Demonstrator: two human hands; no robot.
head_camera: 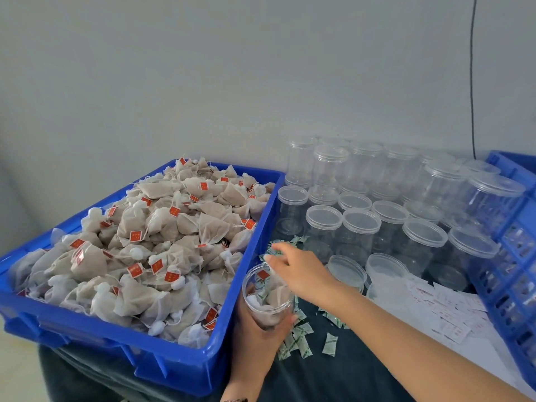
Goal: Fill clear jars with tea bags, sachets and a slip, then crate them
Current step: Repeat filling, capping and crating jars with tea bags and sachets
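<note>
Closest to me, my left hand (262,329) grips the open jar (268,294) from below, fingers curled round its lower wall, so that the mouth stays up and free for filling. Some tea bags already lie inside it, I think with a green sachet among them. Just beside the jar, on the dark surface (342,369), loose sachets (301,338) are scattered, within easy reach. My right hand (298,271) is directly over the mouth of the jar, fingers bent together at the tips; it seems to pinch something small and pale, but I cannot tell surely what. To the left, touching the jar, stands the blue crate (162,355), heaped with tea bags (150,242). On the right lie white slips (452,311). Further back, the closed empty jars (385,207) wait in rows, and another blue crate (513,274) stands at the right edge, probably for the filled ones.
</note>
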